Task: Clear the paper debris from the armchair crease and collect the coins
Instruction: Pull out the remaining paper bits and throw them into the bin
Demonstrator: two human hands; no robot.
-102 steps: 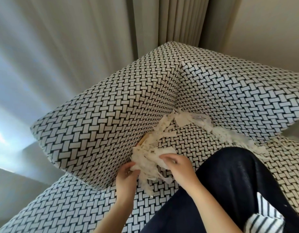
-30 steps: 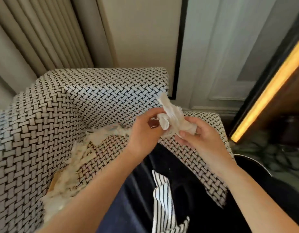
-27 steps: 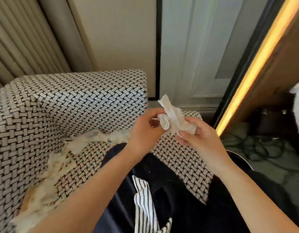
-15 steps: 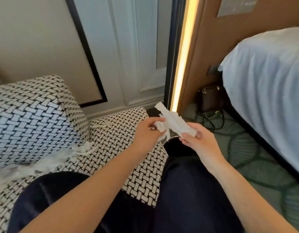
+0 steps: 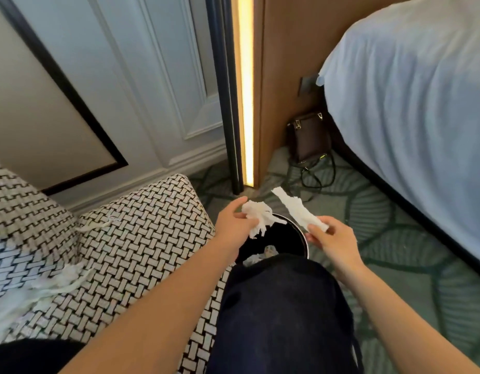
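Observation:
My left hand [image 5: 232, 225] holds a wad of shredded white paper [image 5: 256, 215] over a round black bin [image 5: 284, 236] on the floor beside the armchair. My right hand [image 5: 332, 238] pinches a long strip of white paper [image 5: 298, 210] just right of the bin's rim. Crumpled paper [image 5: 257, 256] lies inside the bin. More white paper debris [image 5: 42, 288] trails along the crease of the black-and-white woven armchair [image 5: 142, 238] at the lower left. No coins are visible.
My knee in dark trousers [image 5: 282, 314] covers the near part of the bin. A bed with a pale blue cover [image 5: 411, 103] stands at the right. A brown handbag [image 5: 310, 137] sits on the green carpet by a lit wall strip [image 5: 245, 90].
My view swung right from the armchair crease to the bin. The single paper bundle held between both hands has been pulled apart, one piece in each hand, now over the bin.

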